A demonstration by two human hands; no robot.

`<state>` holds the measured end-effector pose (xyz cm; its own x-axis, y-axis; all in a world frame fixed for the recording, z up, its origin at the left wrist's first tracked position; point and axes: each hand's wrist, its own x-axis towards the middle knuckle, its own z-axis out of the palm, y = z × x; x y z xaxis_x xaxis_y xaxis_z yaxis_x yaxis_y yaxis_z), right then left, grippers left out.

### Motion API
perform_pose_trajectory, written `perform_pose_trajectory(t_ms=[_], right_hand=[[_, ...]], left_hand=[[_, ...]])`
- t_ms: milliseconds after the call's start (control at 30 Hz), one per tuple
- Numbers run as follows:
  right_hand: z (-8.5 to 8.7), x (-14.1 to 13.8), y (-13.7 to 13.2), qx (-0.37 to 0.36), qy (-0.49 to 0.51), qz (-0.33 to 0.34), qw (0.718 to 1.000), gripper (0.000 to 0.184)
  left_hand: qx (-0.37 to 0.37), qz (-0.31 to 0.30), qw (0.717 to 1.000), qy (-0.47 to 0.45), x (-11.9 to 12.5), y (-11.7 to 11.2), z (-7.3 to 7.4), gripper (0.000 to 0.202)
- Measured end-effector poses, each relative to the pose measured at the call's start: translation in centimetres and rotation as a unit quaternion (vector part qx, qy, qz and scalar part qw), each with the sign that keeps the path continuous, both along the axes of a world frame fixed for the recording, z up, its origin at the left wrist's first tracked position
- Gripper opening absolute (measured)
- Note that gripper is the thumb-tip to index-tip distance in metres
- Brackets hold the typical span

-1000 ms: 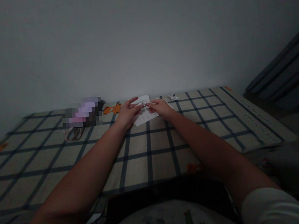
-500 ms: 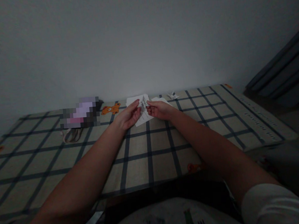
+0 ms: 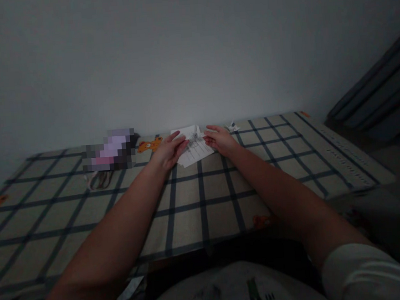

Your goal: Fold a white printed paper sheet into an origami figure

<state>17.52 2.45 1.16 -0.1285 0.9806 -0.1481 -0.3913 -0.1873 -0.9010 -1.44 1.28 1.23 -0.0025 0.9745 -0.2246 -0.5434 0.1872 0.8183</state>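
White printed paper sheets (image 3: 196,154) lie on the checked cloth between my hands, and a small crumpled-looking paper piece (image 3: 194,135) sits on them. At the sheets' left side is my left hand (image 3: 171,151), its thumb and fingers apart and nothing visible in its grasp. Across from it, my right hand (image 3: 221,140) is also open, thumb raised, with its fingertips close to the right of the paper piece. Whether those fingertips touch the paper I cannot tell. Beyond the right hand rests another crumpled paper scrap (image 3: 233,127).
A blue-checked cloth (image 3: 187,215) covers the table, which meets a plain wall (image 3: 193,54). A blurred-out purple and pink item (image 3: 112,149) stands at the left, with a pale cord loop (image 3: 99,180) before it. Dark folded fabric (image 3: 383,87) hangs far right.
Both hands were closed around the small paper piece above the sheets. Now the fingers have opened, the hands have parted, and the piece lies on the sheets.
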Motion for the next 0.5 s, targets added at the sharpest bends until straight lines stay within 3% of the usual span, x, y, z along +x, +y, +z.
perform_pose_trajectory(t_ms=[167,300,367,500], right_hand=[[-0.4,-0.4,0.4,0.023,-0.029,-0.025,0.999,0.016],[-1.3,-0.2,1.3,0.072,-0.14,-0.076,0.985,0.013],[-1.7,0.1,1.5,0.125,-0.196,-0.124,0.965,0.008],[-1.9,0.2,0.9,0.304,-0.295,-0.189,0.886,0.02]], left_hand=[[-0.037,0.015,0.999,-0.012,0.0,0.3,0.0,0.019],[-0.03,0.035,0.999,0.004,0.0,0.4,-0.4,0.02],[-0.027,0.043,0.999,0.005,0.1,0.3,-0.5,0.019],[-0.035,0.044,0.998,-0.006,0.3,0.3,-0.6,0.017]])
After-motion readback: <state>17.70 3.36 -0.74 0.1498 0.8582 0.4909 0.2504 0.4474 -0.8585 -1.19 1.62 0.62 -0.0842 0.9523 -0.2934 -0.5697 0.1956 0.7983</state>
